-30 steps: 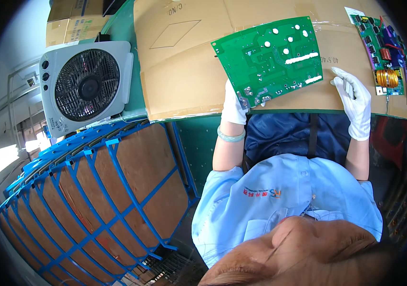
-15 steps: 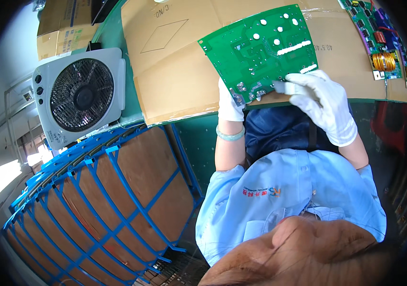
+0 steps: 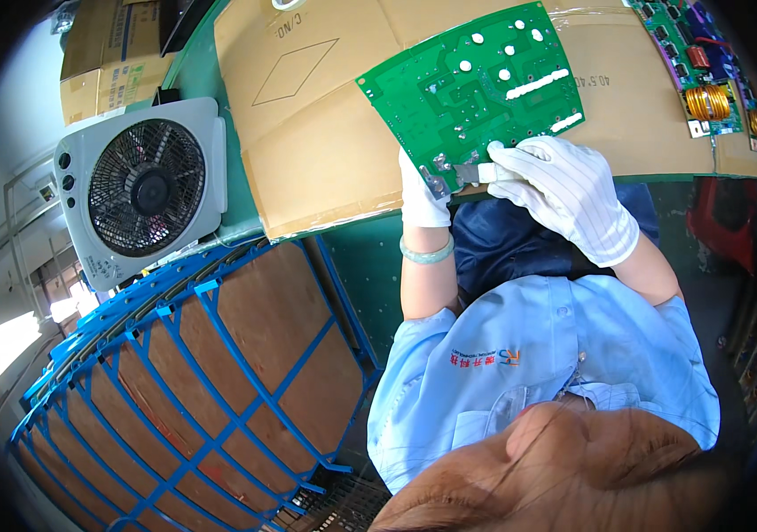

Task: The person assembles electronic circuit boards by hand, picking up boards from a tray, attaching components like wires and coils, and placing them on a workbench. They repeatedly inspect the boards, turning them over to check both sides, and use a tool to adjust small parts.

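Note:
A green circuit board (image 3: pixel 431 106) with white blobs and strips on its upper face is tilted up over the cardboard. My left hand (image 3: pixel 424 197), in a white glove, grips its lower left corner from beneath; the board hides most of the fingers. In my gloved right hand (image 3: pixel 564 191) is a small white-handled brush (image 3: pixel 483 173), pinched between thumb and fingers. Its flat grey tip meets the board's near edge, beside several silvery solder spots (image 3: pixel 440 163).
Flattened cardboard (image 3: pixel 307 160) covers the green bench. At the far right lie boards with copper coils (image 3: pixel 708 103). A grey fan (image 3: pixel 149 191) stands to the left, above a blue metal rack (image 3: pixel 219 390) with brown panels. A cardboard box (image 3: pixel 112 62) sits far left.
My right hand has moved the brush left along the board's near edge, toward the lower left corner. The board has shifted slightly left and away.

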Motion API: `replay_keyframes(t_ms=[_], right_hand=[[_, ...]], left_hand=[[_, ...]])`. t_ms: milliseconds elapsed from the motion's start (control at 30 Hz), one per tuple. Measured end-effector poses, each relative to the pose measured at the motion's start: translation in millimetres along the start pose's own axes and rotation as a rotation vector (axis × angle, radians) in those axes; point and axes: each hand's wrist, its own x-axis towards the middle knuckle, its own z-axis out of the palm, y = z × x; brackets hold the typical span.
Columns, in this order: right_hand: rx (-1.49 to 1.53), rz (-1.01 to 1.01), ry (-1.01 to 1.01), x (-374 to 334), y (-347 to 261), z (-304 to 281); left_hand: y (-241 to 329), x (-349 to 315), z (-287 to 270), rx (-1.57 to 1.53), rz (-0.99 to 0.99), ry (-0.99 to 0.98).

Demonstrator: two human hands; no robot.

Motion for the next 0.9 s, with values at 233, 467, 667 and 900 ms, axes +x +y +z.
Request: replay_keyframes(t_ms=[233, 467, 667, 900], right_hand=[[0.022, 0.040, 0.017, 1, 0, 1], [0.074, 0.045, 0.048, 13, -9, 0], [0.063, 0.008, 0.083, 35, -15, 5], [0.062, -0.012, 0.075, 40, -15, 11]], left_hand=[[5, -6, -1, 0.141, -0.023, -0.097], [7, -11, 13, 0.035, -0.058, 0.074], [7, -10, -5, 0.133, -0.070, -0.139], [5, -7, -2, 0.202, -0.061, -0.054]])
